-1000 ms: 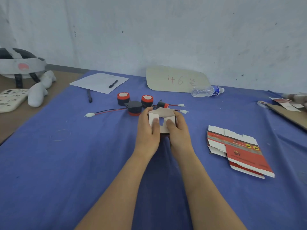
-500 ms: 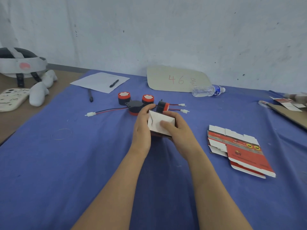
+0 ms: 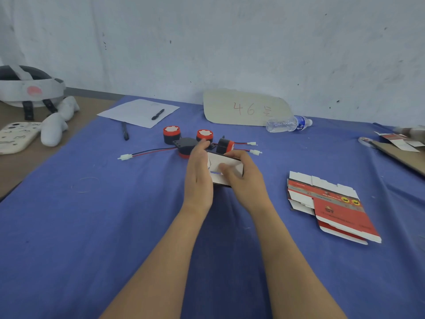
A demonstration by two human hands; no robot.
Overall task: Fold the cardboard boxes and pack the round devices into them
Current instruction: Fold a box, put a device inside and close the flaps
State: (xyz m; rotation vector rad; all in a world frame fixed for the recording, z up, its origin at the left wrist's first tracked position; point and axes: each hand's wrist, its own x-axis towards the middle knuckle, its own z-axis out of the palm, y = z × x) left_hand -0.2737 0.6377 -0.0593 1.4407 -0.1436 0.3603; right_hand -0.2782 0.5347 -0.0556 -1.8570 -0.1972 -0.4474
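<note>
Hiding much of the cardboard box [image 3: 217, 163] between two bare hands at mid-view, just in front of the round devices. Left wall lost behind the left grip [image 3: 199, 178], right end and near corner lost under the right grip [image 3: 245, 180]. Showing only a white panel tipped up toward the camera, a dark strip along the near bottom edge and a thin blue slit (cloth through a gap, or print: cannot tell). Hard to tell, too, whether resting on the blue table [image 3: 92, 226] or lifted off it. Lying with the long axis across the view, left to right, the far edge slanting slightly nearer on the right.

Pressing flat against the left wall with straight fingers: left grip released, not clasping. Grasping the box with the right grip, fingers curled over the far right edge, thumb laid on the white panel and blurred.

Partly covered by the left fingertips, a flat black device [image 3: 186, 143]. Beyond it, two upright devices [image 3: 171, 134] [image 3: 204, 135] with red bands and white tops, then a device on its side [image 3: 225, 145], wires trailing to white plugs [image 3: 125, 157].

Well apart on the right, a stack of flat boxes [image 3: 331, 203]. Cut off by the right edge and blurred, a brown board [image 3: 400, 155]; cut off on the left, a white headset [image 3: 30, 88].
</note>
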